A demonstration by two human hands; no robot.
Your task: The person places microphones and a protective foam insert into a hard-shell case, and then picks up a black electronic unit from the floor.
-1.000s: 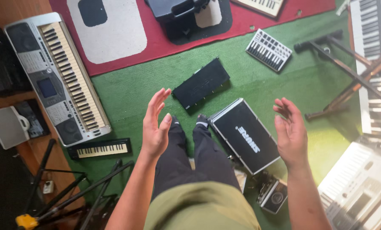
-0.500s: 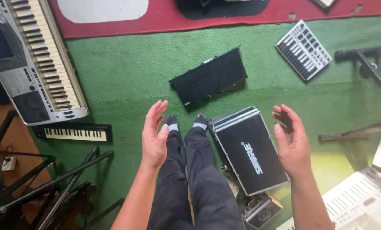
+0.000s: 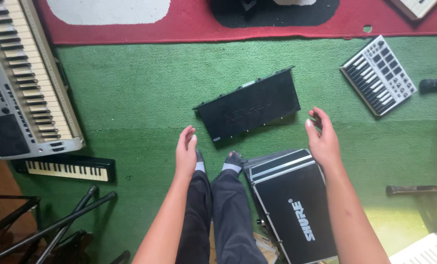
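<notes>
Head view. The left hand is held out over the green carpet, palm turned inward, fingers straight and together; nothing is gripped. The right hand is held the same way on the other side, fingers slightly curled, also empty. Both hands are seen above the floor; no contact with any object is observed.

A flat black box lies on the carpet just ahead of the hands, tilted, its right end farther away than its left. Its near left corner sits close to the left hand's fingertips; its right edge is near the right hand's fingertips. The box falls roughly between the two hands.

Below the right hand a black case with silver-trimmed edges is noted, lying beside the person's feet.

Bare carpet is recorded left of the box, up to the edge of a large grey keyboard. A small black keyboard lies just below that one. A small pad controller lies well to the right of the box, with open carpet between. A red rug borders the carpet at the far edge. Black stand legs occupy the lower left corner.
</notes>
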